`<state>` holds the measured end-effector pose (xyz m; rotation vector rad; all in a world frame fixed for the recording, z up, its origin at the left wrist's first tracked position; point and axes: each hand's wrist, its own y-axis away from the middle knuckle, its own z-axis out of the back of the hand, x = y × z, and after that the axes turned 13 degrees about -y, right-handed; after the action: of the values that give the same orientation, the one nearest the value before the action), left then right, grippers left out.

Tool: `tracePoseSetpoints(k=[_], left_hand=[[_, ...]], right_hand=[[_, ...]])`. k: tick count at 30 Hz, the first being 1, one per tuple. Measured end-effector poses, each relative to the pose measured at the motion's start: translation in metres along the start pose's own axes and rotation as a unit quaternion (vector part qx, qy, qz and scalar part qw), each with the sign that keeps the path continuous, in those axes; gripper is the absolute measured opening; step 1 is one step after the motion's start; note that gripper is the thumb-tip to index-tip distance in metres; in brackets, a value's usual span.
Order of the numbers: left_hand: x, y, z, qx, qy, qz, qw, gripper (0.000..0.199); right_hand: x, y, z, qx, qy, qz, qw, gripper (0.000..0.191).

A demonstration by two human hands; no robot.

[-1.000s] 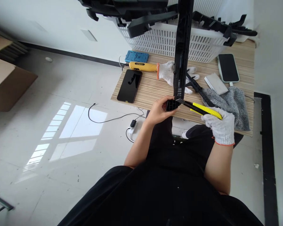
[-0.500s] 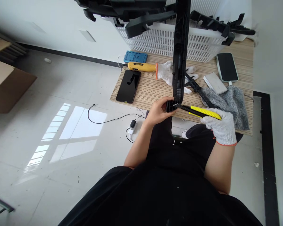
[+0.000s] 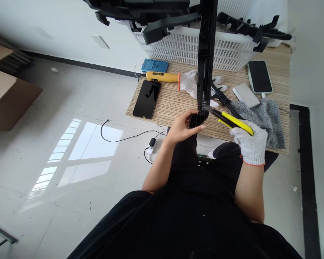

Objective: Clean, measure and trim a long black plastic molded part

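My bare left hand (image 3: 182,127) grips the near end of a long black plastic part (image 3: 205,61), thumb and fingers around its hooked, ribbed tip. The part runs away from me, up past the basket's front. In a white knit glove with an orange cuff, my right hand (image 3: 250,138) is closed around a yellow and black utility knife (image 3: 233,121). Its blade points left and away from me, at the right edge of the part just beyond my left fingers. The blade is blurred, so I cannot tell whether it touches.
A white plastic basket (image 3: 175,45) holding black parts stands at the table's back. On the wood-grain table (image 3: 172,102) lie a black phone (image 3: 147,99), a yellow-handled tool (image 3: 162,76), another glove (image 3: 188,83), a caliper (image 3: 224,98), a grey cloth (image 3: 271,122) and a charging phone (image 3: 260,76).
My right hand has tilted the knife so its tip moved up and slightly right, away from the part's hooked end. My left hand keeps its hold, barely shifted.
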<state>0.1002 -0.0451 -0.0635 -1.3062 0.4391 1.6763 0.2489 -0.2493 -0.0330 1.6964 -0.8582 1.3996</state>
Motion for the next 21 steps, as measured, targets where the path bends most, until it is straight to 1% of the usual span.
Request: tracePoseSetpoints(k=[2, 3, 5, 8, 11, 13, 15, 17, 21], left_hand=[[-0.003, -0.001, 0.002, 0.009, 0.003, 0.005, 1.000, 0.049], [-0.005, -0.002, 0.003, 0.008, 0.003, 0.008, 1.000, 0.048], [-0.007, -0.004, 0.004, 0.007, 0.020, 0.024, 0.999, 0.044], [-0.005, -0.005, 0.005, 0.030, 0.097, 0.050, 0.994, 0.042], [0.000, -0.007, 0.006, 0.056, 0.149, 0.056, 0.986, 0.052], [0.004, -0.008, 0.007, 0.060, 0.153, 0.060, 0.985, 0.063], [0.006, -0.009, 0.008, 0.062, 0.154, 0.069, 0.984, 0.069], [0.007, -0.010, 0.008, 0.068, 0.163, 0.078, 0.981, 0.066], [0.004, -0.010, 0.009, 0.067, 0.182, 0.090, 0.977, 0.047]], right_hand=[[0.000, 0.000, -0.004, -0.049, -0.059, 0.015, 0.997, 0.030], [0.000, 0.000, -0.005, -0.054, -0.076, 0.013, 0.996, 0.030], [0.000, 0.000, -0.006, -0.043, -0.082, 0.003, 0.996, 0.031], [0.001, -0.001, -0.004, -0.024, -0.069, -0.011, 0.997, 0.032], [0.002, -0.001, -0.003, -0.014, -0.063, -0.020, 0.998, 0.032], [0.002, 0.000, -0.002, -0.014, -0.063, -0.020, 0.998, 0.032], [0.002, 0.000, -0.002, -0.014, -0.062, -0.019, 0.998, 0.032], [0.003, 0.000, -0.002, -0.008, -0.060, -0.024, 0.998, 0.033], [0.005, 0.001, -0.001, 0.012, -0.045, -0.034, 0.998, 0.034]])
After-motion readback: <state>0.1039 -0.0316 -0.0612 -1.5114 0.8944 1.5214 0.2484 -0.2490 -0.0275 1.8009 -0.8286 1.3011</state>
